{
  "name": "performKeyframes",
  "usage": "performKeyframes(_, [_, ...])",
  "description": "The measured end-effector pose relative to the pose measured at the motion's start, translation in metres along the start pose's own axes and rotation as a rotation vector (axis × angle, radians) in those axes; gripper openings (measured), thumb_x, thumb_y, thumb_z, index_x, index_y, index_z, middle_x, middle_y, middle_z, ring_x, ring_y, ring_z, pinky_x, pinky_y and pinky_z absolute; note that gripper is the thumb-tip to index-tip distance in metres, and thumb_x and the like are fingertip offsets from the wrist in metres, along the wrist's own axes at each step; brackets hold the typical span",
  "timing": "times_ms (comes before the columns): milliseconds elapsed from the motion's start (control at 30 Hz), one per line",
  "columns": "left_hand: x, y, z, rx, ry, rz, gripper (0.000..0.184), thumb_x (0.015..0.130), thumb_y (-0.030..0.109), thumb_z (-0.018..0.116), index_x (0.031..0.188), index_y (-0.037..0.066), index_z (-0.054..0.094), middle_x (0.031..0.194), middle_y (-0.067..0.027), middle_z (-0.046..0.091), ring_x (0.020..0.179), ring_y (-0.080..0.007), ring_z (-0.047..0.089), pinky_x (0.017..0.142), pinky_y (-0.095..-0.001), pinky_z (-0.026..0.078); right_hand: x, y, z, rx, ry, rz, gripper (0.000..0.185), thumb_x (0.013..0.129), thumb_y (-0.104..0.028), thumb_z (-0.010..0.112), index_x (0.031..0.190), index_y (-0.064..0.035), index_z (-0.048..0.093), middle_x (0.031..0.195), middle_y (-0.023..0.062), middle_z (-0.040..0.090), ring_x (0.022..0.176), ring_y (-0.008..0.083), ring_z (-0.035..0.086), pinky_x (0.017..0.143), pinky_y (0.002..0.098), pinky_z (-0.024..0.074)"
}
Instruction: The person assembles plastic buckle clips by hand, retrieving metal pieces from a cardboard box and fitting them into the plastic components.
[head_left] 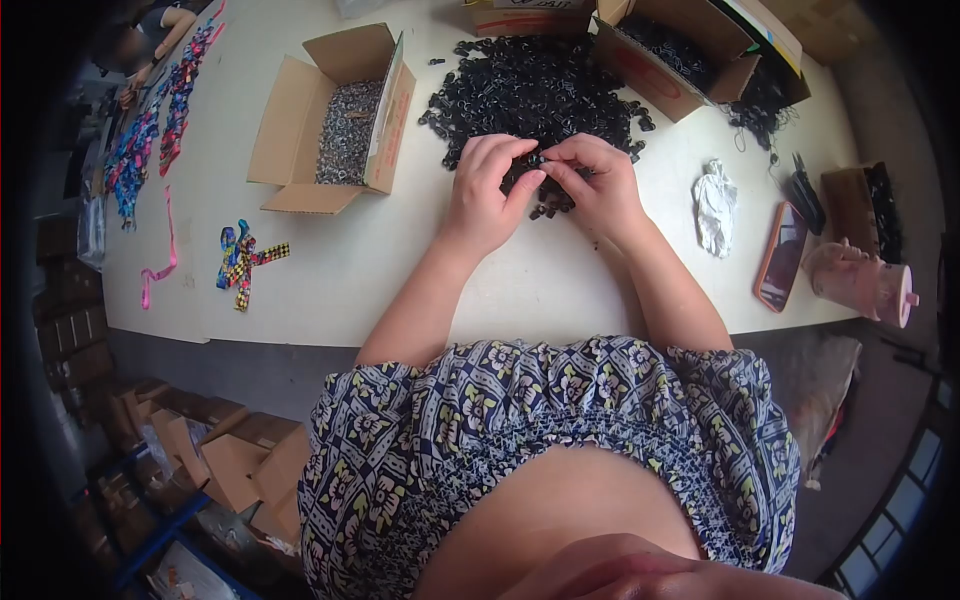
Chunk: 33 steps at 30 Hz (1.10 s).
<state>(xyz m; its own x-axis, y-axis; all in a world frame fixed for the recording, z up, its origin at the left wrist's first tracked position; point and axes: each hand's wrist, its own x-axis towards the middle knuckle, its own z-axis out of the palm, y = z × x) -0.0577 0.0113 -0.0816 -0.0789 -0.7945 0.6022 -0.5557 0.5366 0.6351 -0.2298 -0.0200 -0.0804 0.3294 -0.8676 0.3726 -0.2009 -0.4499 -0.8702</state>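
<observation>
On the desk [550, 305], the heap of black pieces [520, 85] spreads just beyond the hands; working low at its near edge seems wise, so anything dropped stays close. Both forearms [428, 292] slant inward. The left hand [488, 195] and right hand [603, 188] face each other, fingers curled. Each grip appears pinched on one small dark piece [536, 159] between them; light, steady thumb pressure should suit it, though its shape is unclear.
</observation>
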Motion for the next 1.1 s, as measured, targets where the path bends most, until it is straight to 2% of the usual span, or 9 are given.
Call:
performKeyframes(100, [-0.002,-0.004,0.0,0.003,-0.003,0.039,0.024,0.079,0.004,0.071,0.102,0.004,0.066,0.094,-0.0102,0.064,0.092,-0.0298,0.057,0.082,-0.04,0.046,0.0,0.001,0.001,-0.001,0.004,0.003,0.01,0.081,0.0,0.072,0.091,0.0012,0.069,0.082,0.0097,0.065,0.07,0.0166,0.062,0.064,0.0275,0.0505])
performKeyframes(333, [-0.001,-0.005,0.0,0.066,-0.003,-0.011,0.015,0.08,0.005,0.072,0.094,0.002,0.068,0.092,-0.0096,0.065,0.091,-0.0284,0.058,0.081,-0.0369,0.048,0.001,0.0,0.002,0.011,0.043,0.064,0.011,0.082,-0.001,0.072,0.091,0.0013,0.068,0.085,0.0102,0.065,0.07,0.018,0.063,0.064,0.0283,0.0514])
performKeyframes(500, [-0.002,-0.005,0.002,0.104,0.001,-0.028,0.013,0.08,0.008,0.073,0.09,0.002,0.068,0.089,-0.0095,0.065,0.089,-0.0282,0.058,0.081,-0.0366,0.047,0.002,0.0,0.0,-0.05,0.041,-0.021,0.008,0.081,0.0,0.072,0.088,0.0011,0.067,0.085,0.0098,0.064,0.073,0.0189,0.063,0.065,0.0285,0.0516])
performKeyframes(700, [-0.001,-0.006,0.002,0.047,0.002,-0.037,0.019,0.079,0.009,0.075,0.095,0.002,0.067,0.094,-0.0104,0.065,0.092,-0.0284,0.058,0.083,-0.0368,0.047,0.003,0.002,-0.001,-0.019,0.052,-0.039,0.007,0.081,0.002,0.071,0.087,0.0013,0.067,0.09,0.0095,0.063,0.076,0.0185,0.063,0.066,0.0281,0.0515])
performKeyframes(800, [0.003,-0.002,0.005,0.001,0.031,-0.026,0.025,0.077,0.011,0.075,0.099,0.004,0.066,0.095,-0.0091,0.065,0.092,-0.0296,0.058,0.084,-0.0397,0.045,0.004,0.004,-0.001,-0.005,0.051,-0.031,0.008,0.081,0.003,0.071,0.087,0.0015,0.067,0.091,0.0093,0.063,0.077,0.0181,0.063,0.067,0.0279,0.0515])
performKeyframes(1100, [-0.001,-0.011,0.008,0.072,0.017,0.001,0.017,0.077,0.01,0.075,0.091,0.005,0.067,0.092,-0.0068,0.065,0.09,-0.0268,0.059,0.082,-0.0383,0.044,0.005,0.006,-0.002,-0.009,0.045,-0.029,0.008,0.081,0.003,0.071,0.088,0.0011,0.068,0.092,0.0095,0.063,0.077,0.0183,0.063,0.068,0.0278,0.0515])
